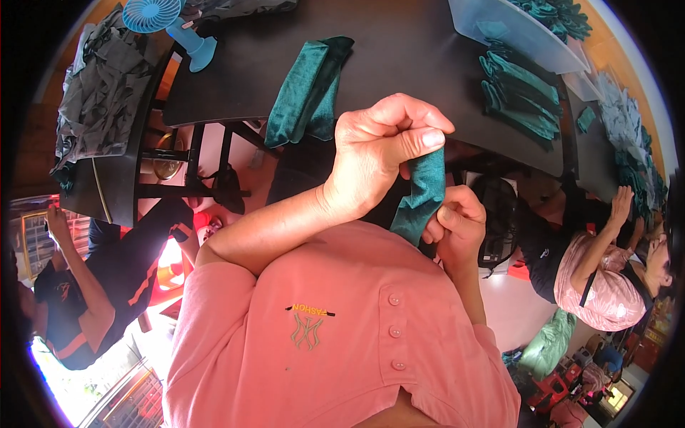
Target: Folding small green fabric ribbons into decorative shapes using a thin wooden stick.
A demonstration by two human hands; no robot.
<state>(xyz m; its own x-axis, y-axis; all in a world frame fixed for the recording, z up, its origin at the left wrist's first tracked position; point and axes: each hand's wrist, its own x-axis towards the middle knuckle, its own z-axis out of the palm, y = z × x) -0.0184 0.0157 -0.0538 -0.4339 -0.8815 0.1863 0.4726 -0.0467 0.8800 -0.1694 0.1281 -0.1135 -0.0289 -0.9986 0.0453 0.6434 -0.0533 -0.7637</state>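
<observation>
A strip of dark green velvet fabric [427, 187] hangs in front of my chest, held at both ends. My left hand [382, 146] is raised higher and pinches its upper end between thumb and bent forefinger. Lower and to the right, my right hand [460, 221] has its fingers closed on the strip's lower part. The strip bends partway down, and its lower end goes partly behind my right fingers. Just beyond my left hand, folded green velvet strips [303, 89] lie at the table's near edge, partly hanging over.
Stacked green velvet pieces [521, 96] lie on the black table [407, 57] at right, by a clear plastic bin [514, 32]. A blue fan [193, 43] stands far left, near a grey fabric pile [107, 85]. People sit at the left [93, 285] and right [599, 278].
</observation>
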